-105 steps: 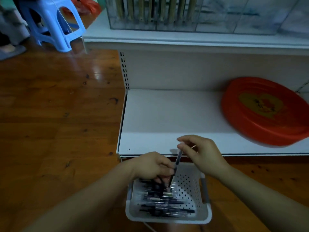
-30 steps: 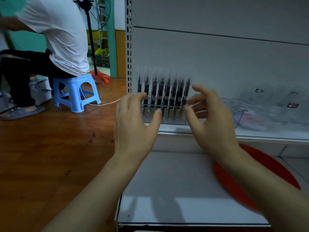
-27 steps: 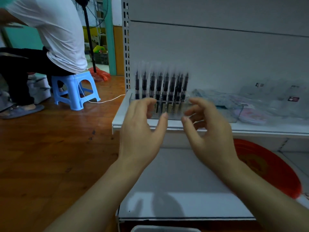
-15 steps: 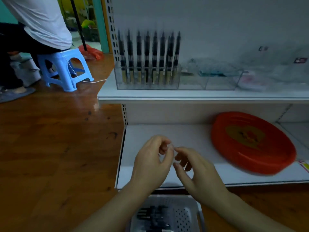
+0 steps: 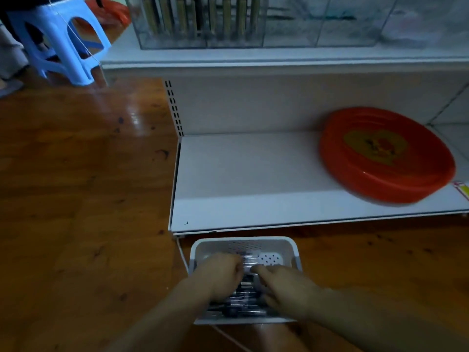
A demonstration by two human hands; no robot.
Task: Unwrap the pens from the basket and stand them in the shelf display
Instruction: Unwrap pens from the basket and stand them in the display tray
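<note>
While both hands (image 5: 253, 283) reach, basket (image 5: 295, 246) holds pens (image 5: 247, 285)

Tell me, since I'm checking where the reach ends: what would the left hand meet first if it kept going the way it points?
Probably the wrapped pens in the basket; the left hand already looks down among them, though blur hides actual contact.

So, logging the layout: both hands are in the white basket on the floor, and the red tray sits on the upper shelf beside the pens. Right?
Not quite. The head view shows the red tray on the lower shelf, not up beside the pens. Both hands are in the white basket on the floor.
</note>
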